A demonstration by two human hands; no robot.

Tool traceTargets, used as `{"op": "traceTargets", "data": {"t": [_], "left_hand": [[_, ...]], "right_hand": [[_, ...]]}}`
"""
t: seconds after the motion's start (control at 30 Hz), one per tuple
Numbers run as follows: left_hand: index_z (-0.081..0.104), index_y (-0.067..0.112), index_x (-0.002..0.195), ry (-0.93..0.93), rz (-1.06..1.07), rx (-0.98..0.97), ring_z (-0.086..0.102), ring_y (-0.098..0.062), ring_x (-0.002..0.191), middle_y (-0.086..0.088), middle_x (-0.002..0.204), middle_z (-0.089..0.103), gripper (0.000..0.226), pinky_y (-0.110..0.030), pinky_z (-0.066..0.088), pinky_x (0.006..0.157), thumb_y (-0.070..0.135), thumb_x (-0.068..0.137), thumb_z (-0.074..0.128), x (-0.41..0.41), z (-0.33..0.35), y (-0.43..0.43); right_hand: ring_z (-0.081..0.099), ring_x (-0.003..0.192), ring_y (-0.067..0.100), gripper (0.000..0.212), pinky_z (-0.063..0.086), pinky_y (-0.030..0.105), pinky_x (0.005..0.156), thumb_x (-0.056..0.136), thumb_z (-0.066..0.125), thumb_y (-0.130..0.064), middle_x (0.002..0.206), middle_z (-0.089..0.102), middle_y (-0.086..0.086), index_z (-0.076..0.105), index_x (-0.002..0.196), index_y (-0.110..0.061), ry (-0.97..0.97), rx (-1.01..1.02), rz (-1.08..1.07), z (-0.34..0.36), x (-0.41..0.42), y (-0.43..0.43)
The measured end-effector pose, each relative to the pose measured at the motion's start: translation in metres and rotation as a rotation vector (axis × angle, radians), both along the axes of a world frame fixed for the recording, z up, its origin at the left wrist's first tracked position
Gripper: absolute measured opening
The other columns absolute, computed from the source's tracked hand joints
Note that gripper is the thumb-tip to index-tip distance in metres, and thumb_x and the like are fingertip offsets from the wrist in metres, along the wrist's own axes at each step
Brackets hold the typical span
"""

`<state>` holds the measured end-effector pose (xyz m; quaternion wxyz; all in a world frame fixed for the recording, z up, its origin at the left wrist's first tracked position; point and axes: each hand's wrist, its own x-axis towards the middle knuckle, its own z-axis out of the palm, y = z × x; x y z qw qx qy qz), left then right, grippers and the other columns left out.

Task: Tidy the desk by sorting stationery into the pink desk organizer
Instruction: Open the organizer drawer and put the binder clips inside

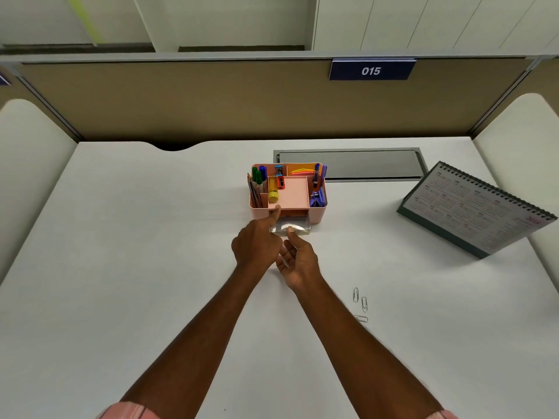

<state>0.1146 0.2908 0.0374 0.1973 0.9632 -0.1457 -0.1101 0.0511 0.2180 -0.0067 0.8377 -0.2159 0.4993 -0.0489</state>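
Both grips meet at the front of the pink desk organizer (pixel 317 214), whose clear drawer (pixel 300 228) is part-way out.

The left grip (pixel 257 241) presses its thumb against the organizer's front wall; its fingers are tucked out of sight, so I cannot tell whether they clench anything. The right grip (pixel 298 260) is released, palm up, with its thumb tip on the drawer's front edge. The organizer stands mid-worktop (pixel 136 252) and holds pencils (pixel 254 192), green markers (pixel 257 175), a yellow glue stick (pixel 273 192), sticky notes (pixel 301 170) and a purple stapler (pixel 318 198). Three paper clips (pixel 361 303) lie loose beside the right forearm, and a desk calendar (pixel 472 213) stands farther right.
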Motion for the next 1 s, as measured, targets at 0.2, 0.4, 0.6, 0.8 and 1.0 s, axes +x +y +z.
{"op": "traceTargets", "data": {"t": [0.2, 0.4, 0.6, 0.8, 1.0], "left_hand": [[0.041, 0.047, 0.15, 0.001, -0.007, -0.014, 0.062, -0.013, 0.078, 0.004, 0.122, 0.072, 0.067, -0.025, 0.052, 0.06, 0.017, 0.095, 0.068, -0.003, 0.004, 0.0], [0.045, 0.045, 0.148, 0.001, -0.007, -0.031, 0.069, -0.018, 0.089, 0.003, 0.128, 0.07, 0.064, -0.029, 0.056, 0.065, 0.02, 0.095, 0.07, -0.003, 0.009, 0.001], [0.045, 0.042, 0.15, -0.014, -0.028, -0.015, 0.068, -0.018, 0.09, 0.002, 0.13, 0.069, 0.062, -0.024, 0.049, 0.061, 0.02, 0.096, 0.067, -0.003, 0.014, 0.001], [0.052, 0.032, 0.147, -0.108, -0.002, -0.114, 0.066, -0.019, 0.093, -0.004, 0.123, 0.068, 0.053, -0.024, 0.049, 0.064, 0.016, 0.098, 0.064, -0.02, 0.015, 0.007], [0.066, 0.033, 0.132, -0.038, -0.009, -0.278, 0.064, -0.014, 0.115, 0.004, 0.133, 0.066, 0.038, -0.027, 0.054, 0.089, 0.017, 0.1, 0.057, -0.067, -0.007, 0.013]], "right_hand": [[0.066, 0.114, 0.028, 0.052, 0.051, 0.039, 0.086, 0.08, 0.086, -0.034, 0.12, 0.071, 0.008, 0.065, 0.122, -0.01, 0.042, -0.004, 0.0, 0.005, -0.006, 0.006], [0.072, 0.088, 0.025, 0.042, 0.056, 0.03, 0.067, 0.081, 0.085, -0.028, 0.105, 0.078, 0.012, 0.072, 0.114, -0.006, -0.012, 0.041, -0.034, 0.009, -0.005, 0.009], [0.071, 0.086, 0.025, 0.04, 0.057, 0.028, 0.067, 0.082, 0.084, -0.027, 0.105, 0.078, 0.014, 0.073, 0.112, -0.004, 0.0, 0.052, -0.002, 0.016, -0.006, 0.009], [0.073, 0.096, 0.027, 0.044, 0.057, 0.03, 0.063, 0.079, 0.087, -0.026, 0.111, 0.075, 0.015, 0.07, 0.114, -0.005, 0.031, -0.014, 0.077, 0.013, -0.026, -0.001], [0.073, 0.093, 0.027, 0.037, 0.059, 0.037, 0.082, 0.085, 0.08, -0.02, 0.114, 0.074, 0.018, 0.071, 0.117, -0.003, -0.071, -0.114, 0.129, 0.009, -0.07, -0.008]]}}
